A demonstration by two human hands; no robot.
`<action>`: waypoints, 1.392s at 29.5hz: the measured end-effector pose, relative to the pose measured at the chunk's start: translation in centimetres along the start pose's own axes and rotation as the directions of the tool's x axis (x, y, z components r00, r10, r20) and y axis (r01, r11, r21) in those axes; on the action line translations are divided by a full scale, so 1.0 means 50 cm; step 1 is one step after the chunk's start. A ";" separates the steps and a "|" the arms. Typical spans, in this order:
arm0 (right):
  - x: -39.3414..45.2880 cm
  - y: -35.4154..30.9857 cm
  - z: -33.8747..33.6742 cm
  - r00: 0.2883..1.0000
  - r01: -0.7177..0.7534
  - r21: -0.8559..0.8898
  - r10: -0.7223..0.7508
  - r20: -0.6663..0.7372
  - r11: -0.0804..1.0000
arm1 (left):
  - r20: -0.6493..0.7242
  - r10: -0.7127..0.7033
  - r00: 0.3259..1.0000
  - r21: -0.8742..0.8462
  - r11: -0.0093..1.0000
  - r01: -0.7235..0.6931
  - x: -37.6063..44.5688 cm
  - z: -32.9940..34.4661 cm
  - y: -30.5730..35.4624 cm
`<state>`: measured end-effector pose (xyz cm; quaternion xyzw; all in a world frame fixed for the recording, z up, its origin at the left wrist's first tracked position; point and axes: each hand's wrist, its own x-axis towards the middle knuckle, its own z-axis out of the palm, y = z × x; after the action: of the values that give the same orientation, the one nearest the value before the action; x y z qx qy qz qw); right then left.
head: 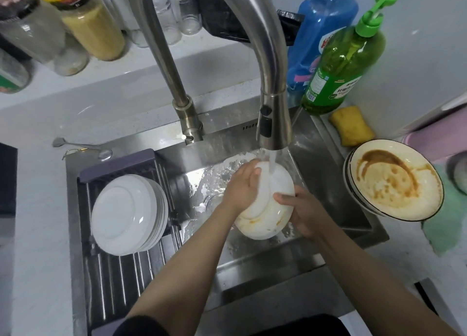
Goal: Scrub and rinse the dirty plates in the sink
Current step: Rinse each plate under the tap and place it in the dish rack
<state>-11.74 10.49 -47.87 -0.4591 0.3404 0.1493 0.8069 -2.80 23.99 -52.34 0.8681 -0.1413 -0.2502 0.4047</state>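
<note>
Green pump bottle point(346, 57) beside blue bottle point(321, 32) at back right of worktop point(126, 103) — yellow sponge point(352, 126) just below; jars point(93, 29) back left; possibly a spoon point(75, 143) near them.

a home kitchen, seen at its sink point(328, 179). the basin is stainless steel, set in a pale counter point(38, 222), with a tall curved tap point(273, 88) running water. a drying rack point(121, 272) sits across the left part of the basin and holds a stack of clean white plates point(129, 214). on the far right stand a green pump bottle point(346, 62) of dish soap and a blue bottle point(318, 27), with a yellow sponge point(352, 126) near them. a stack of sauce-stained plates point(394, 181) waits on the right rim. jars point(93, 29) with food in them and clear glasses point(177, 12) line the far ledge.
</note>
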 end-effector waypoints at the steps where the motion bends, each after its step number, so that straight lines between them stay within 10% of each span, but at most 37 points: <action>1: -0.002 0.000 -0.002 1.000 0.004 -0.006 -0.004 -0.006 1.000 | -0.006 -0.032 0.999 -0.025 0.999 0.031 0.000 -0.001 0.000; 5: -0.010 -0.008 -0.004 0.999 0.031 0.021 -0.032 0.012 0.999 | -0.026 0.145 0.989 0.080 0.987 -0.142 -0.023 0.030 0.026; 10: -0.018 -0.003 -0.002 0.999 0.046 -0.049 -0.047 -0.022 0.998 | -0.016 -0.074 0.997 -0.095 0.993 0.073 -0.008 0.009 0.008; 15: -0.023 -0.012 0.002 0.998 0.052 -0.014 -0.052 -0.018 0.999 | 0.002 0.132 0.991 -0.005 0.991 -0.132 -0.019 0.024 0.043; 29: -0.041 -0.007 -0.012 0.995 0.060 -0.156 -0.047 0.083 0.986 | 0.078 -0.567 0.820 -0.410 0.731 0.545 0.034 -0.054 0.032; 36: -0.009 -0.018 -0.025 0.994 0.051 -0.031 -0.048 0.094 0.998 | -0.078 -0.101 0.992 -0.174 0.981 0.087 -0.009 -0.031 0.029; 41: -0.001 -0.033 -0.041 0.972 0.068 -0.059 -0.052 0.230 0.996 | -0.076 -0.233 0.969 -0.236 0.949 0.210 -0.014 -0.036 0.019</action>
<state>-11.71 7.89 -47.51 -0.4756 0.2264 0.1878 0.8290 -2.42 24.83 -50.37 0.8386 0.0075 -0.2636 0.4767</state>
